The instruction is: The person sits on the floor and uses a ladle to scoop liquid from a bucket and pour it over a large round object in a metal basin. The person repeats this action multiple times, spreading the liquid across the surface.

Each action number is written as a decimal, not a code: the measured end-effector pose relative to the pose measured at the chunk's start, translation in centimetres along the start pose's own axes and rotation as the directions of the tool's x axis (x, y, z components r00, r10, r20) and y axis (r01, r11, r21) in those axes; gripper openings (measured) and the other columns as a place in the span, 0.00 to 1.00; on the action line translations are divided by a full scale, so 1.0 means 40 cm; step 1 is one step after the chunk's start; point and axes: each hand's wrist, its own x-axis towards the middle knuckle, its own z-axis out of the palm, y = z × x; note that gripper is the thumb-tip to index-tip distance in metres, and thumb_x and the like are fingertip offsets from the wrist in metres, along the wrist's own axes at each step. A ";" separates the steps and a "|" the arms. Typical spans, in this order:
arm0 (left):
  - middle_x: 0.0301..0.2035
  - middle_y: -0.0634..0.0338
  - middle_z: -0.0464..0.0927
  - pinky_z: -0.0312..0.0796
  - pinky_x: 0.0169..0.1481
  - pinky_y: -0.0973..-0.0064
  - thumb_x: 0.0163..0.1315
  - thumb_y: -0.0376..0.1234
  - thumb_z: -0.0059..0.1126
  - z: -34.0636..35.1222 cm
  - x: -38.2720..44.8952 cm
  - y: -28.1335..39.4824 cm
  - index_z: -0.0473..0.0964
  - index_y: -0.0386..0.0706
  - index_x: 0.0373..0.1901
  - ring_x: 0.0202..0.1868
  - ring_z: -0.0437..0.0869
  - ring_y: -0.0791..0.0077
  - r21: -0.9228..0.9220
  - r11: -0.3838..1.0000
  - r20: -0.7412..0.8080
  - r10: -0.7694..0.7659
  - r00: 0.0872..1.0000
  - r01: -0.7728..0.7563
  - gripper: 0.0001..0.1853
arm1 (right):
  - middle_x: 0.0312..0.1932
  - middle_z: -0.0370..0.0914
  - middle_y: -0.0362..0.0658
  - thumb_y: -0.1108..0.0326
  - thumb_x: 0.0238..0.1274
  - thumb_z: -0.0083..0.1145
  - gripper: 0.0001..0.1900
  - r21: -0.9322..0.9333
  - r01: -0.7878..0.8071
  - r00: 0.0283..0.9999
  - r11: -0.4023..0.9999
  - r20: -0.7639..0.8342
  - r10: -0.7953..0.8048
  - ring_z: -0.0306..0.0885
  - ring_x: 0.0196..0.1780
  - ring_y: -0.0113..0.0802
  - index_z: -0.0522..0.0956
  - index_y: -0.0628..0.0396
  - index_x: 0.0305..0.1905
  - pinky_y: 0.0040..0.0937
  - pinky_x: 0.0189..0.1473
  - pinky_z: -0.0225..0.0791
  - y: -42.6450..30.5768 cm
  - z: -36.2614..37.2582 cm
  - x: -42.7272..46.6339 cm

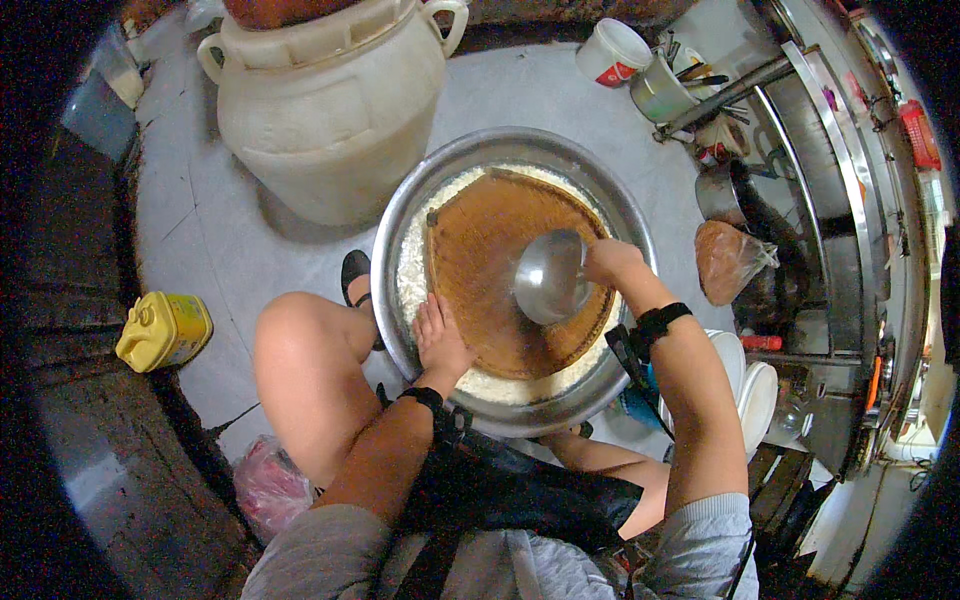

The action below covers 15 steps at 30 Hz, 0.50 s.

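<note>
A wide metal basin (397,187) stands on the floor between my legs, with a white, crumbly mass (411,262) around its inside. On that mass lies a round brown basket-like tray (480,247), apparently woven, with a raised rim. My left hand (441,337) rests flat at the tray's lower left edge, its fingertips over the rim and the white mass. Over the right half of the tray, my right hand (611,262) grips a shiny metal ladle (551,277) by its right side. The ladle's contents cannot be made out.
A big pale two-handled jar (330,127) stands behind the basin to the left. A yellow jerrycan (165,330) is on the floor at far left. To the right are a metal rack (787,165), a white bucket (613,52), a utensil pot (664,90) and a brown-filled plastic bag (724,262).
</note>
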 end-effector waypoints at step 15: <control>0.77 0.49 0.39 0.35 0.76 0.38 0.40 0.55 0.77 -0.013 0.048 -0.024 0.41 0.35 0.76 0.78 0.39 0.49 0.246 0.968 -0.010 0.058 0.998 -0.054 0.70 | 0.50 0.84 0.50 0.64 0.61 0.53 0.14 0.165 -0.015 1.000 0.986 -0.008 0.016 0.83 0.53 0.48 0.86 0.53 0.47 0.45 0.51 0.77 -0.059 -0.045 0.012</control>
